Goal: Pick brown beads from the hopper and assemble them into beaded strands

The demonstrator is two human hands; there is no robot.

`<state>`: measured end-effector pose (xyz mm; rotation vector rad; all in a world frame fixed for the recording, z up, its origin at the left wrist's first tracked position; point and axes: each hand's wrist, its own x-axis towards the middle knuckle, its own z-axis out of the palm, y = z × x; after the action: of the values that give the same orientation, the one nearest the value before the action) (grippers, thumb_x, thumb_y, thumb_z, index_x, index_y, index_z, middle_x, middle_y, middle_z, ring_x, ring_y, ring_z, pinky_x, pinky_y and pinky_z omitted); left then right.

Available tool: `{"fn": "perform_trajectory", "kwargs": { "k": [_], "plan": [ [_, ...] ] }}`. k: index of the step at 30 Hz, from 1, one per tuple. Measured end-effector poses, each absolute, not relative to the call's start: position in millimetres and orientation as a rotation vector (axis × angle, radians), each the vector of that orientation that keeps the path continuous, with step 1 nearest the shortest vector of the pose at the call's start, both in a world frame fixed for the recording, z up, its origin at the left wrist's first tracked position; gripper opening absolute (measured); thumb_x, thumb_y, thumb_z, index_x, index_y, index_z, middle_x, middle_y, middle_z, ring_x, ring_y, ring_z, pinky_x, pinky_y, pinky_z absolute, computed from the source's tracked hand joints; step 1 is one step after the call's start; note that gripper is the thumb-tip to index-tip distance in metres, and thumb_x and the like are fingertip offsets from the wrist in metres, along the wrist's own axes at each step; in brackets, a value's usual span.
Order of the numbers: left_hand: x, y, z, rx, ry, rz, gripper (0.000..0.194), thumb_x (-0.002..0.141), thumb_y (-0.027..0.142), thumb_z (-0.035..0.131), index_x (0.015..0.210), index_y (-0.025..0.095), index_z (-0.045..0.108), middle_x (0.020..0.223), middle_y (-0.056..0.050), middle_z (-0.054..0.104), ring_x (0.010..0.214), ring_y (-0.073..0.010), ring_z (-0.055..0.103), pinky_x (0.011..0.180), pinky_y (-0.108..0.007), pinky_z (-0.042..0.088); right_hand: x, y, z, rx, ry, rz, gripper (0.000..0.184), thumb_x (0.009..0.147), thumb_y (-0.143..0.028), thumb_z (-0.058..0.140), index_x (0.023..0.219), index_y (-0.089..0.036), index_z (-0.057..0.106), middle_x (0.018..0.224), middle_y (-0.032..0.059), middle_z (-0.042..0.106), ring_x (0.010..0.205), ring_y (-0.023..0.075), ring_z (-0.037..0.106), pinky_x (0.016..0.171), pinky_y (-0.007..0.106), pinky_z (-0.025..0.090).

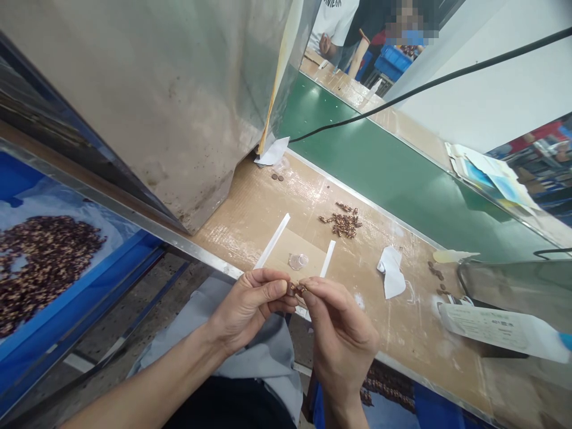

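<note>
Just over the table's near edge, my left hand [250, 301] pinches a small dark-brown and copper-coloured piece [292, 289] between thumb and fingertips. My right hand [337, 322] closes its thumb and forefinger on the right side of the same small piece or one touching it; the fingertips partly hide it. Right behind the fingers a small clear plastic cup [298, 261] stands on a cardboard patch between two white tape strips. Farther back lies a loose pile of similar copper-brown pieces [344, 223].
A green conveyor belt [357, 149] runs behind the cardboard-covered table [250, 220]. To the left are a metal panel [147, 101] and a blue crate [89, 286] of pieces. White paper [391, 273] and a labelled bottle [500, 328] lie right. Co-workers sit across the belt.
</note>
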<state>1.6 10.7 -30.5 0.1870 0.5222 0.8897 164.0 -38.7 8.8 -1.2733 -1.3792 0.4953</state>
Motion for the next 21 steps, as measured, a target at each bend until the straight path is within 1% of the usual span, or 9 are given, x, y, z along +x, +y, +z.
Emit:
{"fn": "perform_trajectory", "kwargs": {
  "k": [4, 8, 11, 17, 21],
  "plan": [
    [1, 11, -28, 0.199, 0.528, 0.889, 0.031, 0.076, 0.032, 0.12, 0.091, 0.018, 0.097, 0.088, -0.007, 0.094, 0.074, -0.0152, 0.089, 0.074, -0.019, 0.074, 166, -39, 7, -1.23, -1.447, 0.417, 0.026, 0.111, -0.005, 0.084, 0.122, -0.028, 0.09, 0.115, 0.0031, 0.091, 0.106, 0.0222, 0.088, 0.098, 0.035, 0.075],
    [1, 11, -23, 0.186, 0.541, 0.886, 0.033, 0.074, 0.032, 0.121, 0.091, 0.018, 0.097, 0.088, -0.007, 0.094, 0.073, -0.0156, 0.09, 0.075, -0.02, 0.075, 167, -39, 3, -1.21, -1.492, 0.344, 0.029, 0.11, -0.002, 0.084, 0.124, -0.026, 0.091, 0.116, 0.0048, 0.091, 0.104, 0.0241, 0.089, 0.095, 0.038, 0.076],
    [0, 11, -18, 0.165, 0.557, 0.882, 0.035, 0.072, 0.032, 0.122, 0.091, 0.017, 0.097, 0.089, -0.007, 0.094, 0.074, -0.0158, 0.09, 0.075, -0.02, 0.076, 166, -40, 1, -1.203, -1.495, 0.318, 0.031, 0.109, 0.0, 0.084, 0.125, -0.026, 0.09, 0.118, 0.0053, 0.091, 0.105, 0.0243, 0.089, 0.095, 0.038, 0.076],
    [-2, 11, -10, 0.142, 0.613, 0.87, 0.037, 0.07, 0.03, 0.122, 0.093, 0.016, 0.096, 0.091, -0.008, 0.094, 0.076, -0.0166, 0.09, 0.078, -0.021, 0.077, 166, -39, 0, -1.213, -1.501, 0.3, 0.03, 0.109, -0.001, 0.086, 0.124, -0.026, 0.09, 0.116, 0.005, 0.091, 0.102, 0.0251, 0.089, 0.092, 0.038, 0.077],
    [-4, 12, -5, 0.177, 0.624, 0.87, 0.037, 0.073, 0.032, 0.121, 0.093, 0.014, 0.096, 0.091, -0.008, 0.094, 0.077, -0.016, 0.09, 0.079, -0.021, 0.077, 167, -39, 1, -1.229, -1.509, 0.292, 0.031, 0.109, -0.002, 0.085, 0.125, -0.027, 0.091, 0.115, 0.0046, 0.092, 0.101, 0.0259, 0.09, 0.091, 0.04, 0.077]
  ]
}}
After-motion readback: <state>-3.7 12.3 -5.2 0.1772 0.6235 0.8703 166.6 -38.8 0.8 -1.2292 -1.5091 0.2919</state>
